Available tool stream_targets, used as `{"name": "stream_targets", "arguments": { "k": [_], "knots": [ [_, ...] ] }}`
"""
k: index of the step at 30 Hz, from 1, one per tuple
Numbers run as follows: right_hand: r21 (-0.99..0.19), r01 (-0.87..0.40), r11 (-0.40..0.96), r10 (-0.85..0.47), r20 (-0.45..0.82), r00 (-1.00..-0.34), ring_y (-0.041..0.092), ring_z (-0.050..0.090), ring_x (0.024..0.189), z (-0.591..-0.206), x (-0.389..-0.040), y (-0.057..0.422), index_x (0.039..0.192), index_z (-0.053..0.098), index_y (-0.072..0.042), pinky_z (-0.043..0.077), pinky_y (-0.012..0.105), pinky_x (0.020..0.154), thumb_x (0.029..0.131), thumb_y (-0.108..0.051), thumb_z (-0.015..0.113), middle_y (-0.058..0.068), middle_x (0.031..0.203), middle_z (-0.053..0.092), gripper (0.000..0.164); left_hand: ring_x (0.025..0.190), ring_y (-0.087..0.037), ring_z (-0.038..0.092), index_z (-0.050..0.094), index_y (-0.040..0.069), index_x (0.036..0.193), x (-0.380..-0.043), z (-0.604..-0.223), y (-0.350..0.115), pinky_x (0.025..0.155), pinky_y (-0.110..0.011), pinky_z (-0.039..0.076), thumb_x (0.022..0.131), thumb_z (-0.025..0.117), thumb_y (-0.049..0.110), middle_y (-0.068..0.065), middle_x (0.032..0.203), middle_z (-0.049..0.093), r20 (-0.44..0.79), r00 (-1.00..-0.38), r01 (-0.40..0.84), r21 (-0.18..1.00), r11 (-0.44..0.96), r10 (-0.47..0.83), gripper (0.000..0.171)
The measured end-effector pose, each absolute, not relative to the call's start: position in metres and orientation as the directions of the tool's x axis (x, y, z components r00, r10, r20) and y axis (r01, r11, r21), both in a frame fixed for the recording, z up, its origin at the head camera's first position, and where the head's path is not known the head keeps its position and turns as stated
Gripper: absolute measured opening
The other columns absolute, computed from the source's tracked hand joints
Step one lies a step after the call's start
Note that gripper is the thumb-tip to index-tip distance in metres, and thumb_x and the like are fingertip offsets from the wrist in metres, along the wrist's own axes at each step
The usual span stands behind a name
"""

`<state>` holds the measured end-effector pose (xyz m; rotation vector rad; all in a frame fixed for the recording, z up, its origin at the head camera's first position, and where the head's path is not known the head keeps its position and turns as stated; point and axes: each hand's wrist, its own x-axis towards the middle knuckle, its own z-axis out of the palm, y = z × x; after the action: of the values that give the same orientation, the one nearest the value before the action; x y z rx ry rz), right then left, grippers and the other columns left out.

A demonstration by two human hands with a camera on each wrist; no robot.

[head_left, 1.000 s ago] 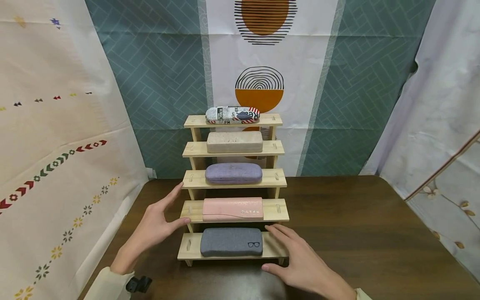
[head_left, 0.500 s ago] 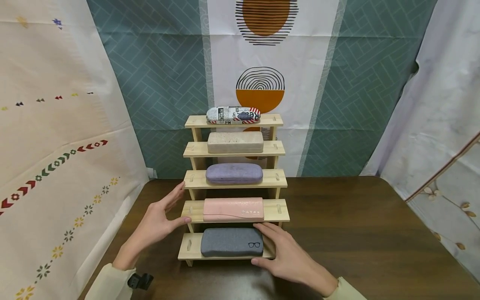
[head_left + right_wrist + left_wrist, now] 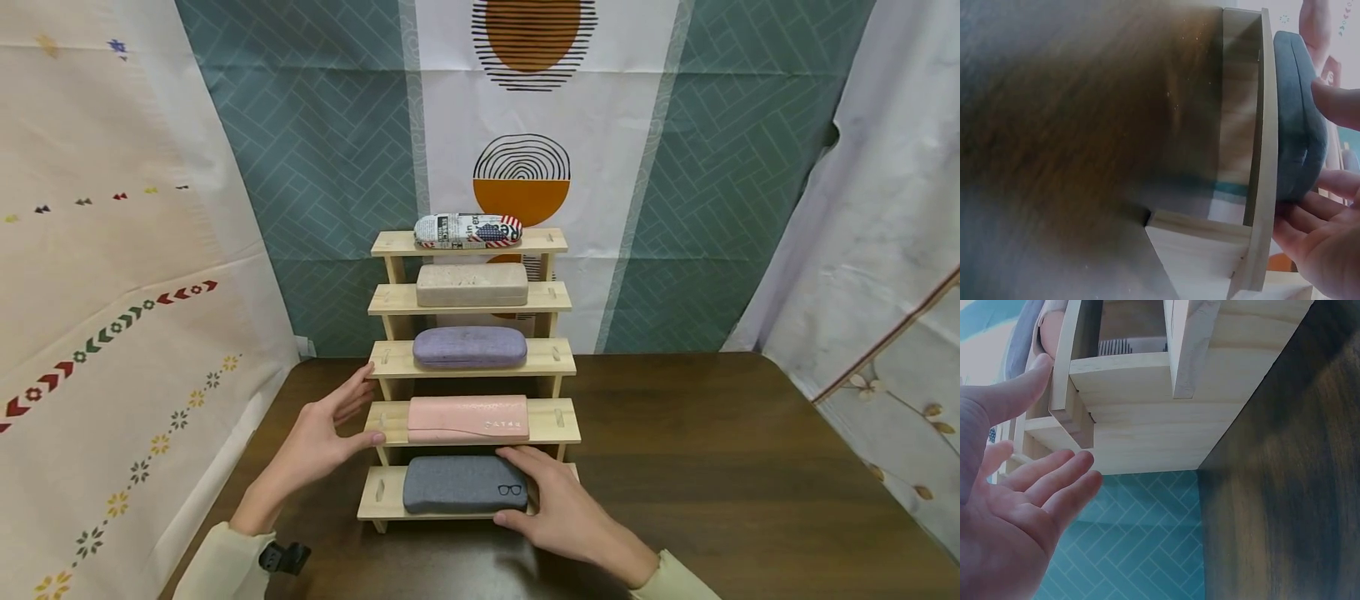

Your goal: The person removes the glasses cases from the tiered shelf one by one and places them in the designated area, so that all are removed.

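A grey glasses case with a small glasses print lies on the lowest shelf of a stepped wooden rack. My right hand holds its right end, thumb along the front and fingers behind; the right wrist view shows the case between thumb and fingers, still on the shelf. At the rack's left side is my left hand, fingers extended, thumb at the pink case's shelf and a fingertip at the shelf above. In the left wrist view, the left hand holds nothing.
Higher shelves bear a pink case, a purple case, a beige case and a newsprint-patterned case. The rack stands on a dark wooden table. Patterned cloths hang behind and at both sides.
My right hand has moved left from beside the grey case until its thumb and fingers are around the case's right end. The left hand stays nearly in place at the rack.
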<state>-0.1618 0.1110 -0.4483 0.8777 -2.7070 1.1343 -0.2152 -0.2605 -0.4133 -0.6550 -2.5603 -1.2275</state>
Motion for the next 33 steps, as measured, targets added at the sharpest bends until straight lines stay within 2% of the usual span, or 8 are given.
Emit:
{"name": "stream_targets", "arguments": {
  "k": [7,14,19,27,33],
  "knots": [
    [-0.625,-0.537,0.567,-0.457,0.304,-0.836,0.017,0.057,0.129,-0.4509,-0.1618,0.1072,0.146,0.062,-0.011,0.050,0.045,0.108,0.084,-0.032,0.090,0.000,0.143,0.061,0.071,0.129,-0.040,0.062,0.036,0.018,0.166,-0.2146,-0.4139,-0.2598,0.100,-0.056,0.054,0.084,0.092,0.010,-0.023,0.143,0.061,0.387,-0.873,0.488,0.680,0.547,0.297,0.100],
    [-0.630,-0.554,0.544,-0.472,0.317,-0.823,0.014,0.059,0.122,-0.4525,-0.1644,0.1063,0.144,0.063,-0.008,0.052,0.041,0.104,0.085,-0.030,0.090,-0.002,0.139,0.062,0.069,0.130,-0.039,0.061,0.036,0.025,0.167,-0.2147,-0.4153,-0.2597,0.102,-0.053,0.053,0.078,0.095,0.008,-0.021,0.143,0.062,0.362,-0.881,0.472,0.704,0.530,0.304,0.108],
    [-0.633,-0.570,0.523,-0.477,0.337,-0.812,0.012,0.060,0.117,-0.4543,-0.1658,0.1070,0.142,0.064,-0.010,0.054,0.038,0.099,0.088,-0.035,0.089,-0.004,0.135,0.063,0.065,0.130,-0.038,0.062,0.035,0.025,0.167,-0.2147,-0.4154,-0.2600,0.103,-0.052,0.053,0.078,0.095,0.007,-0.020,0.140,0.065,0.355,-0.884,0.466,0.709,0.529,0.304,0.109],
    [-0.695,-0.520,0.497,-0.450,0.305,-0.839,0.014,0.060,0.118,-0.4564,-0.1663,0.1069,0.141,0.065,-0.007,0.053,0.038,0.100,0.087,-0.037,0.090,-0.004,0.135,0.063,0.066,0.128,-0.038,0.063,0.036,0.027,0.167,-0.2145,-0.4166,-0.2611,0.103,-0.051,0.053,0.078,0.095,0.006,-0.018,0.138,0.067,0.355,-0.885,0.465,0.712,0.527,0.302,0.109],
    [-0.748,-0.450,0.487,-0.414,0.256,-0.874,0.016,0.061,0.118,-0.4551,-0.1665,0.1078,0.139,0.067,-0.016,0.052,0.038,0.102,0.084,-0.037,0.093,-0.007,0.133,0.064,0.064,0.128,-0.041,0.062,0.036,0.025,0.167,-0.2165,-0.4185,-0.2616,0.101,-0.057,0.053,0.078,0.095,0.006,-0.020,0.138,0.066,0.366,-0.879,0.476,0.716,0.510,0.307,0.108]
  ]
}}
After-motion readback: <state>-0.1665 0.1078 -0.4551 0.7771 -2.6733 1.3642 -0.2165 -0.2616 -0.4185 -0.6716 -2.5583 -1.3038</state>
